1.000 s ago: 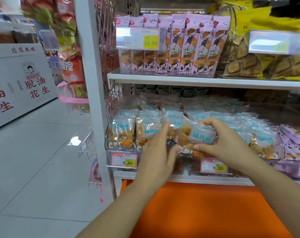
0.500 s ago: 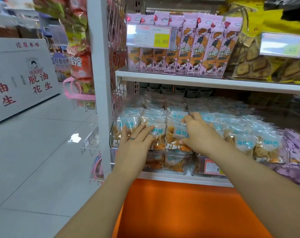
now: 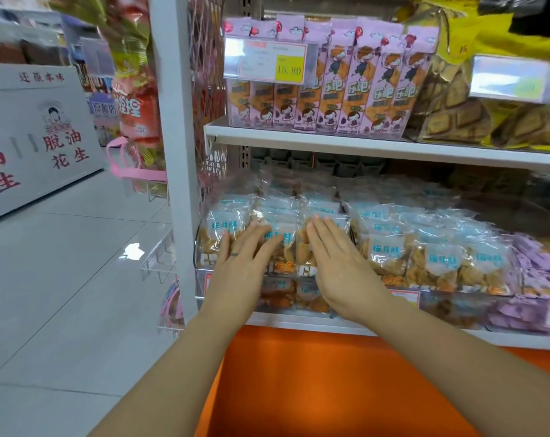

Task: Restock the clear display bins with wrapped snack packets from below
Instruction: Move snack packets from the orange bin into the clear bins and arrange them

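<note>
Both hands lie flat with straight fingers, left hand [image 3: 242, 266] and right hand [image 3: 339, 263] side by side, pressing on the snack packets [image 3: 283, 238] heaped in the clear bin [image 3: 201, 279] on the lower shelf [image 3: 298, 323].

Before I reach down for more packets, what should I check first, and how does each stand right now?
1. Left hand empty: ok, it lies flat on the packets.
2. Right hand empty: ok, fingers straight on the front row.
3. Front packets upright with labels facing out: ok.
4. Room left in the clear bin: cannot tell, the hands cover part of the front row.
5. Stock below in view: not ok, only the orange panel shows under the shelf.
</note>
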`<state>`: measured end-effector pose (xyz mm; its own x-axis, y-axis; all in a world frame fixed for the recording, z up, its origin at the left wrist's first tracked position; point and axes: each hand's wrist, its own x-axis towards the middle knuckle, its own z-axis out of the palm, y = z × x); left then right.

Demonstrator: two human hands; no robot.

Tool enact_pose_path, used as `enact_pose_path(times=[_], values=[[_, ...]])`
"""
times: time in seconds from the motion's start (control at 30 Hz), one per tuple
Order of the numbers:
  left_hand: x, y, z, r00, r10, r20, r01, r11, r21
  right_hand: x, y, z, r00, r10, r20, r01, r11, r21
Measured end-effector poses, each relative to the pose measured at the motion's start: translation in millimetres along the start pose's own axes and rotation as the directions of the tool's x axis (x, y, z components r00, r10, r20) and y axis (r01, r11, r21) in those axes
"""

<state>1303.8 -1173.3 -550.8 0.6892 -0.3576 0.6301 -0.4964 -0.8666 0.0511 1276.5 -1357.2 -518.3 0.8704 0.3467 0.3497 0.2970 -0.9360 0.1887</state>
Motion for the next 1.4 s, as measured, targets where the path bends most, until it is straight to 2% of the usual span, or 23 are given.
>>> enact_pose_path(times=[0.03,0.13,0.23,0.4,0.5,0.67,0.9,1.0,1.1,1.13,1.27,1.4], values=[[0,-1,0,1.000,0.004,0.003,-0.003,1.000,-0.004,1,3,1,0.998,-0.024,0.054,0.023,0.999,0.024],[1,-4,3,1.000,0.018,0.018,-0.017,1.000,-0.024,2,4,2,0.999,-0.029,0.027,0.029,1.000,-0.001],[-1,-6,3,0.999,0.023,0.046,-0.020,0.999,-0.049,-1,-1,-9,0.988,0.033,0.149,-0.031,0.999,-0.019],[-1,-7,4,0.999,0.031,0.026,-0.029,0.998,-0.062,17,-5,-23,0.986,0.063,0.157,-0.085,0.987,0.139],[-1,-7,7,0.999,0.034,0.026,-0.032,0.998,-0.059,29,5,-18,0.976,0.075,0.205,-0.099,0.989,0.112],[-2,-8,9,0.999,0.026,0.023,-0.024,0.997,-0.070,14,9,-10,0.990,-0.006,0.140,-0.009,0.994,0.109],[-2,-7,8,0.999,0.015,0.045,-0.013,0.999,-0.049,29,15,-11,0.960,0.010,0.280,-0.024,0.999,0.048],[-3,-6,6,0.998,0.017,0.053,-0.015,0.999,-0.042,17,10,-14,0.980,0.036,0.197,-0.049,0.997,0.065],[-5,-5,3,1.000,0.009,0.010,-0.008,0.999,-0.051,-12,8,-14,0.996,-0.005,-0.086,0.009,0.999,0.046],[-5,-2,1,1.000,0.001,-0.006,-0.002,0.998,-0.057,-22,9,-14,0.990,-0.020,-0.139,0.029,0.998,0.064],[-6,20,-8,0.997,0.038,-0.066,-0.045,0.993,-0.106,-54,36,-15,0.984,-0.041,-0.172,0.059,0.994,0.096],[6,46,-3,0.982,0.186,-0.035,-0.187,0.982,-0.031,-57,68,-16,0.981,0.081,-0.177,-0.072,0.996,0.061]])
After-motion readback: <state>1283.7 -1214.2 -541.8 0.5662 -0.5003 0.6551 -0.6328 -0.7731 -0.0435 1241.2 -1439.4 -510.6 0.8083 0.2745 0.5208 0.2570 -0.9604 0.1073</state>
